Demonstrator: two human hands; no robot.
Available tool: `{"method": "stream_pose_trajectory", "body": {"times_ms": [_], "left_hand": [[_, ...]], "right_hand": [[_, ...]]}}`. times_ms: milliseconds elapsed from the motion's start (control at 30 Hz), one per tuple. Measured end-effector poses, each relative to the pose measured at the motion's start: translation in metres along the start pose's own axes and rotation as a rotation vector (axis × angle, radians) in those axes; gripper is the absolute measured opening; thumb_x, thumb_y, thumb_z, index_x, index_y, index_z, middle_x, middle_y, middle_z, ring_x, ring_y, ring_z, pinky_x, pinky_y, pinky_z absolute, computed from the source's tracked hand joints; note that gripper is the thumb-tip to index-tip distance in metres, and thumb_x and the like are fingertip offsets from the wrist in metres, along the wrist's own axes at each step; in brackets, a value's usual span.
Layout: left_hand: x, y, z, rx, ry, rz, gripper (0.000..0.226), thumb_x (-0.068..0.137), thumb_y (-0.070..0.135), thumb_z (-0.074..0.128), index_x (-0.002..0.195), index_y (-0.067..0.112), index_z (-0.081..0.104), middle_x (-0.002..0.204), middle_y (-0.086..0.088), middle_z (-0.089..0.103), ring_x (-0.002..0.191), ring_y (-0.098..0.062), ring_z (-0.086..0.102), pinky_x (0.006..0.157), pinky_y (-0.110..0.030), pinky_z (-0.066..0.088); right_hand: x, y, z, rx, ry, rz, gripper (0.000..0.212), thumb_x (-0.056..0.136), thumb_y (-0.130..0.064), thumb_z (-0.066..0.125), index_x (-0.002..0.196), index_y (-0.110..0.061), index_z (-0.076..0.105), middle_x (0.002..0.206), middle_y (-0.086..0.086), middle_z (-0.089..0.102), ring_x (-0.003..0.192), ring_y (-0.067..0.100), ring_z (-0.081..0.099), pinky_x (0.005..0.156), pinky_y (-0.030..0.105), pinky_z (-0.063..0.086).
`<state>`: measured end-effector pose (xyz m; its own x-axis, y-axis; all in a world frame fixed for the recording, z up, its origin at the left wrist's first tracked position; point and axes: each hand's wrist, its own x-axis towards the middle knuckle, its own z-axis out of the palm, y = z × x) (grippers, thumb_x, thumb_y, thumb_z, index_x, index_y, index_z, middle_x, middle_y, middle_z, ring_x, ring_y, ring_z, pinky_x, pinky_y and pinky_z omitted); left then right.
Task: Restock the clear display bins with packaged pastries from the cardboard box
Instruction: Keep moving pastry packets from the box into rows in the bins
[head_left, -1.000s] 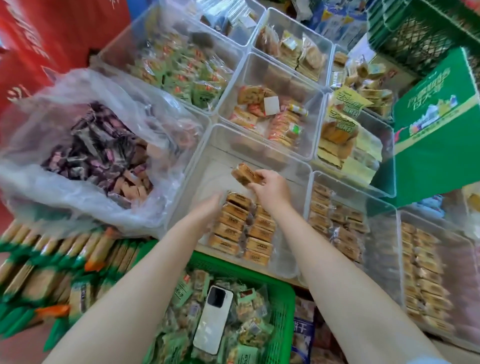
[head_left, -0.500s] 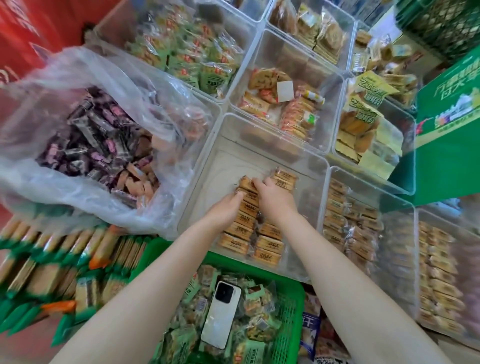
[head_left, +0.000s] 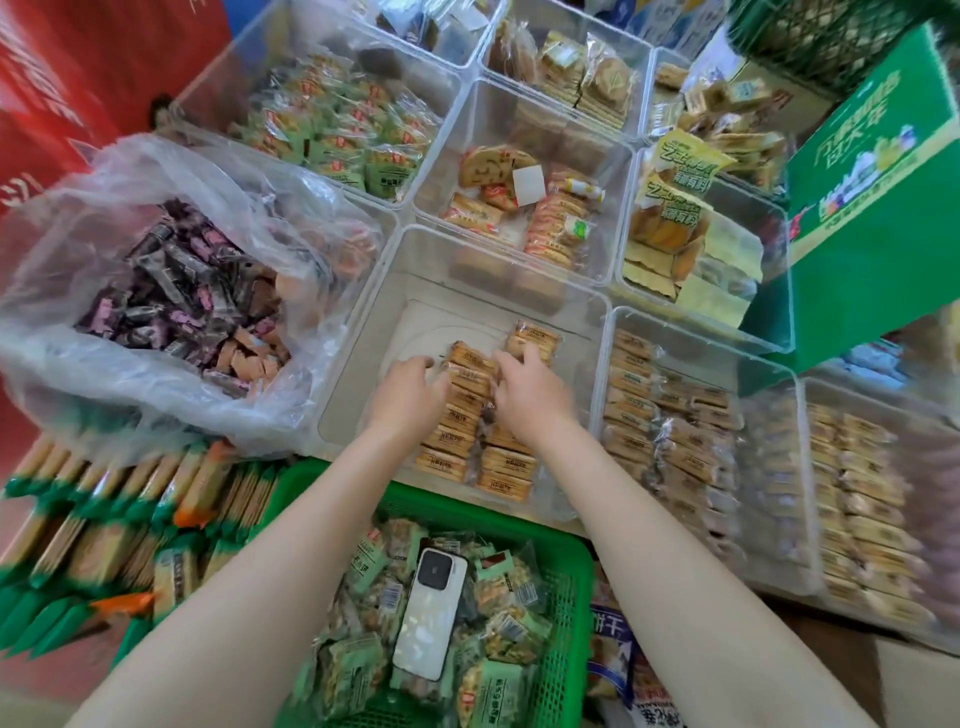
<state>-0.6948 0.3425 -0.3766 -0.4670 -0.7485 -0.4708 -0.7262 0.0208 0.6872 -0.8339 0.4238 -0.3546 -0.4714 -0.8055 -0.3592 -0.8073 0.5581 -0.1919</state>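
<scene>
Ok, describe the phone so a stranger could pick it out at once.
Start at the green plastic basket at the bottom of the view, between the person's forearms. The white phone lies back-up on the green snack packets heaped in it. It is the only smooth, unwrapped slab there, with a dark square camera block.

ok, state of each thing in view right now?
centre bin: part filled, two rows of pastries, far end bare
left hand: resting on left row
right hand: fingers on far pastry
plastic bag: open, full of dark wrapped sweets
phone: face down in green basket
</scene>
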Motion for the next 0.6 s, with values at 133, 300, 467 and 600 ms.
{"method": "stream_pose_trajectory", "body": {"times_ms": [133, 300, 467, 600], "left_hand": [[-0.048, 0.053, 0.022, -0.127, 0.143, 0.158, 0.022, 0.1, 0.029, 0.048, 0.108, 0.021, 0.067, 0.098, 0.002, 0.068, 0.088, -0.02, 0.062, 0.079, -0.04, 0.054], [-0.131, 0.151, 0.13, -0.058, -0.057, 0.379, 0.018, 0.099, 0.024, 0.05, 0.1, 0.023, 0.068, 0.082, 0.004, 0.067, 0.072, -0.015, 0.06, 0.058, -0.03, 0.039], [-0.234, 0.233, 0.288, 0.15, -0.315, 0.632, 0.014, 0.099, 0.023, 0.055, 0.098, 0.025, 0.069, 0.088, 0.005, 0.067, 0.084, -0.02, 0.062, 0.068, -0.033, 0.044], [-0.296, 0.282, 0.403, 0.214, -0.351, 0.8, 0.015, 0.097, 0.019, 0.059, 0.106, 0.025, 0.069, 0.099, 0.001, 0.067, 0.099, -0.023, 0.06, 0.081, -0.036, 0.048]], "right_hand": [[-0.083, 0.045, -0.026, 0.425, 0.196, -0.014, 0.033, 0.104, -0.016, 0.046, 0.131, -0.014, 0.063, 0.124, 0.003, 0.058, 0.098, 0.009, 0.055, 0.08, 0.021, 0.045], [-0.217, 0.17, -0.05, 0.801, 0.5, 0.257, 0.024, 0.101, -0.014, 0.052, 0.106, -0.024, 0.073, 0.089, -0.013, 0.07, 0.072, 0.008, 0.063, 0.065, 0.031, 0.055], [-0.342, 0.326, -0.074, 1.026, 0.847, 0.547, 0.028, 0.097, -0.008, 0.053, 0.086, -0.028, 0.069, 0.065, -0.015, 0.067, 0.055, 0.006, 0.058, 0.054, 0.025, 0.047], [-0.409, 0.466, -0.062, 1.184, 1.067, 0.79, 0.021, 0.094, -0.007, 0.05, 0.093, -0.011, 0.071, 0.069, 0.002, 0.066, 0.055, 0.015, 0.057, 0.052, 0.024, 0.046]]}}
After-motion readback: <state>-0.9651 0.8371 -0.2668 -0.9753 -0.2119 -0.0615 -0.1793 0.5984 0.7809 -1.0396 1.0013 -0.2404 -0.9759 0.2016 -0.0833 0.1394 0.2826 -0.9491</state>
